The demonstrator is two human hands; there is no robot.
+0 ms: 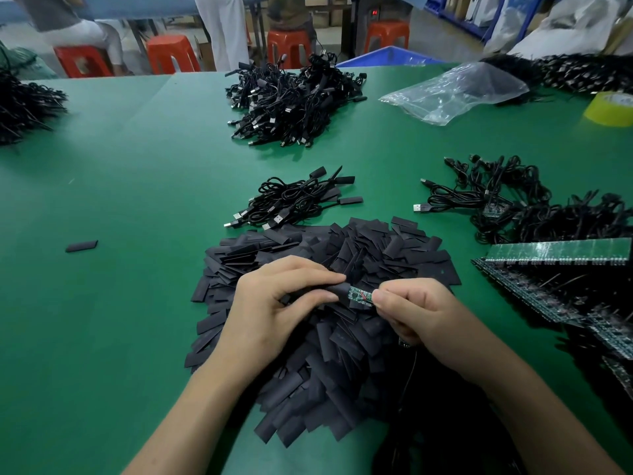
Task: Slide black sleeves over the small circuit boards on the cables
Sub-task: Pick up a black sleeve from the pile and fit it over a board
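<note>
Black sleeve point(337, 290) meeting circuit board point(360, 296) above the sleeve pile point(376, 245), toward the near edge of the bench point(120, 200).
Left hand point(274, 303) pinches the sleeve, its mouth at the board's left end; right hand point(418, 311) pinches the board's right end.

Orange stools point(173, 53) stand on grey floor point(426, 30) beyond the green table point(102, 166).

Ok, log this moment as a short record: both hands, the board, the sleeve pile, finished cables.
left hand: pinches a black sleeve
right hand: pinches the circuit board, mostly bare, its end at the sleeve's mouth
sleeve pile: on the green table, under both hands
sleeved cables: small bundle beyond the pile
stray sleeve: alone, far left
</note>
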